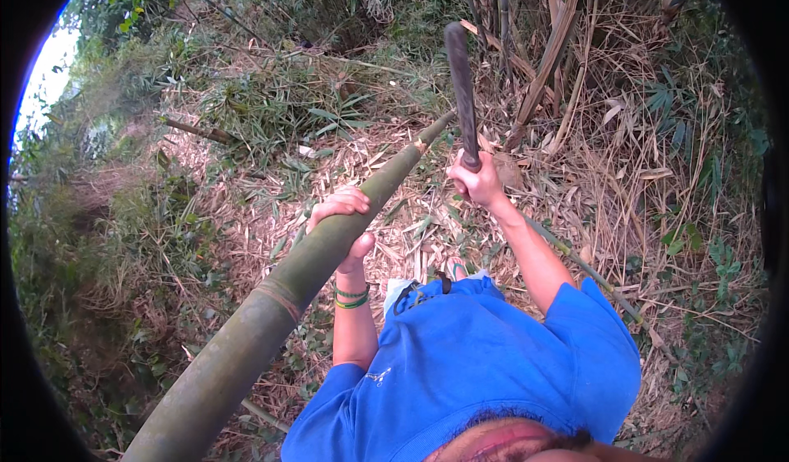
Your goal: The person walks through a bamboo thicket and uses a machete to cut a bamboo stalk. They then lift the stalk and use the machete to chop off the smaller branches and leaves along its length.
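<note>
Fingers of our left hand curl over the top of a thick green bamboo pole, with the thumb pressed beneath it, so the hand is clamped around the stem. Two green bands sit on that wrist. Our right hand is closed tight on the lower end of a long dark blade, which points up and away from us, just to the right of the pole's thin far end.

From our left hand the bamboo pole runs both ways: it thickens toward the lower left edge of the view, and it tapers toward the upper middle, where its tip lies close beside the blade. A raised ring marks a joint on the pole below our grip.

Below the arms we see our blue shirt. Around us the ground is covered with dry bamboo leaves, and dry stalks stand beyond the blade.
</note>
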Motion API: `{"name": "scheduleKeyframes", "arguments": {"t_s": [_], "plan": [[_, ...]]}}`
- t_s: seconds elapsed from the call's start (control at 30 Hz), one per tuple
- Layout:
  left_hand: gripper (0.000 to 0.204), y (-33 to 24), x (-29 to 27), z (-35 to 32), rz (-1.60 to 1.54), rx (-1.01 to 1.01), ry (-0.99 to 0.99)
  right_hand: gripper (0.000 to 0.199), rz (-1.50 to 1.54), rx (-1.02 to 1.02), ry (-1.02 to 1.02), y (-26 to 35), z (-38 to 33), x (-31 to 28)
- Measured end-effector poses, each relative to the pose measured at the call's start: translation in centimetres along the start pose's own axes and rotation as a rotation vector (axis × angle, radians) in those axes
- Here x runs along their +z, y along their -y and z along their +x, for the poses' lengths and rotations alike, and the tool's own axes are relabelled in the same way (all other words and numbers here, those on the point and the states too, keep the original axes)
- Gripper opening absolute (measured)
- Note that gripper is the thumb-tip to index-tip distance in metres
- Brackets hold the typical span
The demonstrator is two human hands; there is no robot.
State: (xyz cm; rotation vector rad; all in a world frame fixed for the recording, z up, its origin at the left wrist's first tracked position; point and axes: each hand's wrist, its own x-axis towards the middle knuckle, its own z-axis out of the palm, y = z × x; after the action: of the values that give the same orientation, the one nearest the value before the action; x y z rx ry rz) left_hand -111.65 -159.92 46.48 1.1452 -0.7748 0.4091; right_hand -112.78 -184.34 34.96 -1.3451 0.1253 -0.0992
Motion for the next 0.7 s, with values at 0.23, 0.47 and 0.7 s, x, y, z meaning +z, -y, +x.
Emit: {"name": "scheduleKeyframes", "arguments": {"t_s": [0.23,0.47,0.7], "plan": [[0.047,1.8,0.2,-1.0,-0.045,-0.010,0.062,0.024,-0.701,0.227,-0.011,-8.8,2.5,-4.2],[0.048,0.6,0.3,-2.0,0.036,-0.008,0.085,0.029,-0.240,-0.291,-0.057,0.3,1.2,1.0],[0.048,0.2,-0.1,-3.5,0.038,-0.047,0.039,0.022,-0.530,0.266,-0.047,-6.8,1.2,-2.5]]}}
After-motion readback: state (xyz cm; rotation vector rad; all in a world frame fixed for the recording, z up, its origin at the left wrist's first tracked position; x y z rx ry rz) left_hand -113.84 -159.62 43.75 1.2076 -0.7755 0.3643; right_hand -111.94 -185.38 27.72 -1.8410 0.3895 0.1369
